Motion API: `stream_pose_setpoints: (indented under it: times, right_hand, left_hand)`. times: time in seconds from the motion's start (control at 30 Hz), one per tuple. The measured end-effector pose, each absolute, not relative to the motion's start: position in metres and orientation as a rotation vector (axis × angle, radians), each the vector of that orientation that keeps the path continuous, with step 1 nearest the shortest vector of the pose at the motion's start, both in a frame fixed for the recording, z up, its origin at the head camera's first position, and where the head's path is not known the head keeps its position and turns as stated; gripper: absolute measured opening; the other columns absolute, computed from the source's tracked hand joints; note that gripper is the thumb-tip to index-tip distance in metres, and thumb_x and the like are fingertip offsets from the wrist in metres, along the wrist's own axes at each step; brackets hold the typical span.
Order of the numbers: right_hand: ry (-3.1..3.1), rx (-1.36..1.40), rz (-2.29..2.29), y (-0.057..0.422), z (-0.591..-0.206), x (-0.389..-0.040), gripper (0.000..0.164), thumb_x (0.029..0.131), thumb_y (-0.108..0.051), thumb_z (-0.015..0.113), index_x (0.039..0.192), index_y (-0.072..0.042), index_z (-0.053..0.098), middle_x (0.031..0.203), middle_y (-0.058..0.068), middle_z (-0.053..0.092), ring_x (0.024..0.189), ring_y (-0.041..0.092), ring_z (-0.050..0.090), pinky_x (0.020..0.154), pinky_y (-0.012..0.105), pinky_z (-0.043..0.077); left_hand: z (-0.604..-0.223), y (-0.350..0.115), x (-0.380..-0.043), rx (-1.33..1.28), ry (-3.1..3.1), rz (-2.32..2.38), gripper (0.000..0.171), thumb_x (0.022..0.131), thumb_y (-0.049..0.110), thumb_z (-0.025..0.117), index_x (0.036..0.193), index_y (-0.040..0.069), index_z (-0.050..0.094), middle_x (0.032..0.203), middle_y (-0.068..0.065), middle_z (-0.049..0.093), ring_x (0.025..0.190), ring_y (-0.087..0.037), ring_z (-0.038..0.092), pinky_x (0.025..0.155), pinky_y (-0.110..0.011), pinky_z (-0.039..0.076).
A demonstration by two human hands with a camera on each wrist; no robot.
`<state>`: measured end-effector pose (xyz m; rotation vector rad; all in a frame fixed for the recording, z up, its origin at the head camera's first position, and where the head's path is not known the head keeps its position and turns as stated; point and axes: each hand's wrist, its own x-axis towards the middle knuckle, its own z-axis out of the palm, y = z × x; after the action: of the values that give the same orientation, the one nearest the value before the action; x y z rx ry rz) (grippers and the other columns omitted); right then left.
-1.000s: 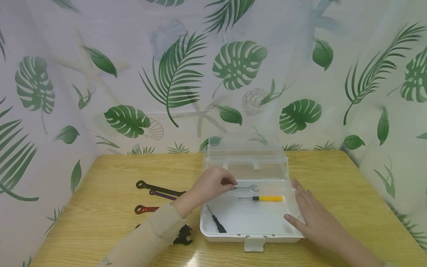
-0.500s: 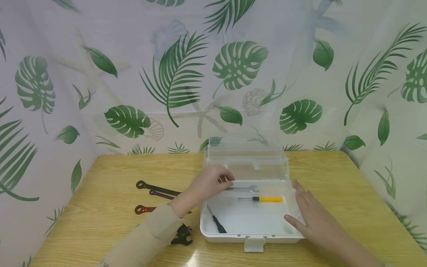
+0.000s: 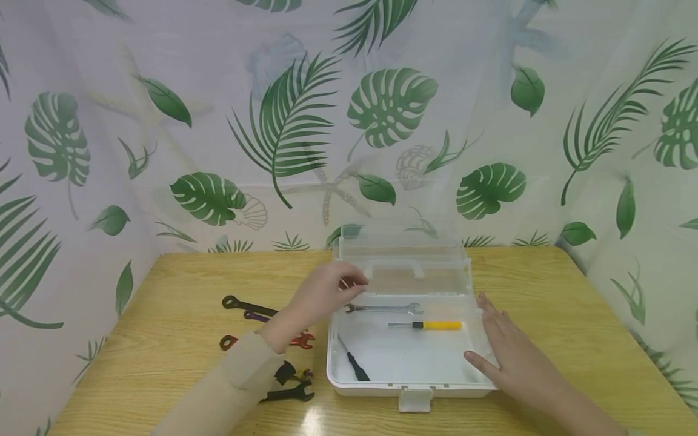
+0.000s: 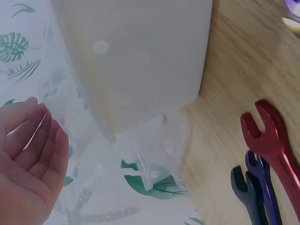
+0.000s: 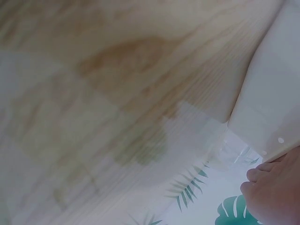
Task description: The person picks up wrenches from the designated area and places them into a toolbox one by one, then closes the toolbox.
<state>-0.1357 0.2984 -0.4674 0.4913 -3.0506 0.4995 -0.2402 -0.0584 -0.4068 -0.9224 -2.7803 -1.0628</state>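
Observation:
My left hand (image 3: 322, 293) hovers over the back left corner of an opened white toolbox (image 3: 414, 386), with loosely bent fingers and nothing between them. Just below it a silver open-end wrench (image 3: 382, 309) lies along the back of the box floor. In front of that is a screwdriver with a yellow handle (image 3: 442, 326). A black-handled screwdriver (image 3: 357, 366) lies slanted at the box's left wall. My right hand (image 3: 509, 351) rests against the box's right side, fingers extended and thumb over the rim. The left wrist view shows the left hand (image 4: 33, 164) beside the box.
The clear lid (image 3: 403, 275) stands raised behind the box. Left of the box lie a long black wrench (image 3: 245, 304), a purple wrench (image 3: 256, 315), a red wrench (image 3: 304, 341) and another black wrench (image 3: 291, 392). A leaf-patterned curtain (image 3: 305, 181) hangs behind the table.
My left hand has let go of the silver wrench and moved up and to the left, uncovering the wrench's left end. The right hand stays in place.

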Motion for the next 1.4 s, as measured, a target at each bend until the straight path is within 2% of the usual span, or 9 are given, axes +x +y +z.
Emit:
stream_pose_setpoints:
  times: [0.2, 0.27, 0.47, 0.67, 0.8, 0.9, 1.17, 1.3, 1.4]
  right_hand:
    - [-3.053, 0.490, 0.502, 0.298, -0.468, -0.135, 0.095, 0.105, -0.048, 0.062, 0.164, 0.011, 0.018, 0.177, 0.025, 0.013, 0.158, 0.050, 0.026, 0.126, 0.019, -0.013]
    - [-3.056, 0.486, 0.506, 0.297, -0.467, -0.135, 0.095, 0.105, -0.048, 0.063, 0.164, 0.011, 0.017, 0.177, 0.025, 0.013, 0.159, 0.050, 0.025, 0.123, 0.015, -0.016]
    - [-3.032, 0.507, 0.503, 0.296, -0.466, -0.135, 0.094, 0.104, -0.045, 0.064, 0.164, 0.011, 0.018, 0.176, 0.027, 0.016, 0.158, 0.049, 0.027, 0.123, 0.015, -0.015]
    - [-3.038, 0.503, 0.515, 0.296, -0.465, -0.135, 0.095, 0.104, -0.045, 0.065, 0.165, 0.010, 0.017, 0.176, 0.027, 0.015, 0.158, 0.051, 0.027, 0.128, 0.021, -0.012]
    - [-3.049, 0.497, 0.529, 0.296, -0.465, -0.135, 0.095, 0.105, -0.046, 0.064, 0.165, 0.010, 0.016, 0.176, 0.026, 0.015, 0.157, 0.052, 0.027, 0.133, 0.032, -0.005]
    - [-3.053, 0.491, 0.542, 0.297, -0.464, -0.135, 0.095, 0.105, -0.046, 0.063, 0.166, 0.009, 0.015, 0.176, 0.026, 0.013, 0.158, 0.052, 0.026, 0.134, 0.035, -0.004]
    - [-3.051, 0.489, 0.540, 0.298, -0.466, -0.135, 0.095, 0.106, -0.047, 0.062, 0.166, 0.008, 0.013, 0.177, 0.025, 0.012, 0.158, 0.053, 0.025, 0.129, 0.024, -0.012]
    - [-3.055, 0.481, 0.549, 0.298, -0.466, -0.135, 0.095, 0.106, -0.048, 0.062, 0.166, 0.008, 0.014, 0.177, 0.024, 0.012, 0.158, 0.053, 0.025, 0.132, 0.031, -0.008]
    - [-3.062, 0.473, 0.557, 0.298, -0.466, -0.135, 0.096, 0.105, -0.048, 0.062, 0.166, 0.007, 0.014, 0.178, 0.023, 0.011, 0.158, 0.053, 0.025, 0.135, 0.044, 0.002]
  left_hand:
    - [-0.405, -0.074, -0.240, -0.818, -2.786, -1.079, 0.013, 0.100, 0.009, 0.073, 0.112, 0.007, 0.080, 0.107, -0.005, 0.081, 0.094, -0.017, 0.073, 0.083, -0.026, 0.062]
    - [-0.405, -0.079, -0.241, -0.783, -2.791, -1.082, 0.013, 0.100, 0.010, 0.073, 0.111, 0.008, 0.080, 0.107, -0.005, 0.081, 0.095, -0.017, 0.074, 0.084, -0.029, 0.062]
    - [-0.408, -0.097, -0.242, -0.692, -2.787, -1.100, 0.014, 0.101, 0.013, 0.073, 0.112, 0.008, 0.080, 0.108, -0.007, 0.081, 0.096, -0.020, 0.074, 0.085, -0.035, 0.063]
    - [-0.413, -0.118, -0.244, -0.634, -2.754, -1.171, 0.015, 0.101, 0.014, 0.073, 0.112, 0.006, 0.080, 0.110, -0.010, 0.081, 0.097, -0.026, 0.076, 0.086, -0.039, 0.065]
    - [-0.417, -0.131, -0.245, -0.558, -2.752, -1.261, 0.015, 0.101, 0.014, 0.073, 0.112, 0.006, 0.079, 0.112, -0.012, 0.081, 0.099, -0.028, 0.076, 0.088, -0.042, 0.065]
    - [-0.421, -0.140, -0.245, -0.498, -2.761, -1.275, 0.015, 0.101, 0.013, 0.073, 0.113, 0.006, 0.079, 0.112, -0.012, 0.081, 0.099, -0.028, 0.075, 0.089, -0.044, 0.064]
    - [-0.433, -0.158, -0.245, -0.410, -2.787, -1.222, 0.016, 0.101, 0.012, 0.072, 0.113, 0.004, 0.078, 0.111, -0.013, 0.080, 0.099, -0.029, 0.074, 0.089, -0.045, 0.063]
    - [-0.439, -0.164, -0.244, -0.395, -2.791, -1.200, 0.015, 0.101, 0.011, 0.072, 0.112, 0.002, 0.078, 0.110, -0.014, 0.080, 0.099, -0.030, 0.074, 0.088, -0.046, 0.063]
    - [-0.443, -0.168, -0.243, -0.375, -2.793, -1.197, 0.015, 0.101, 0.011, 0.072, 0.112, 0.002, 0.078, 0.110, -0.015, 0.080, 0.099, -0.031, 0.075, 0.088, -0.047, 0.064]
